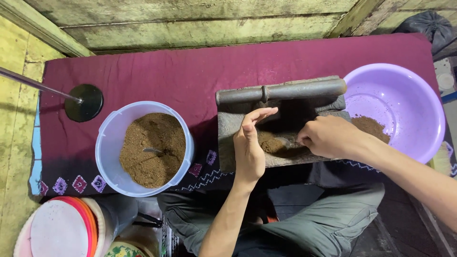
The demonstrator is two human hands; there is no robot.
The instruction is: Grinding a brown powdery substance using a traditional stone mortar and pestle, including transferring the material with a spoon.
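Note:
A dark stone grinding slab (228, 133) lies on the maroon cloth (157, 76), with a stone roller (285, 90) resting along its far edge. A small heap of brown powder (270, 143) sits on the slab. My left hand (250, 143) stands edge-on, fingers straight, just left of that heap, holding nothing. My right hand (328, 137) is closed on a metal spoon (285, 141) whose bowl touches the powder. To the right stands a purple basin (404, 104) holding a little brown powder (371, 126).
A clear plastic tub (107, 143) full of brown powder with a spoon stuck in it sits at the left. A black round base with a metal rod (84, 102) is further left. Stacked coloured lids (57, 228) lie at the lower left. My crossed legs (314, 223) are below the slab.

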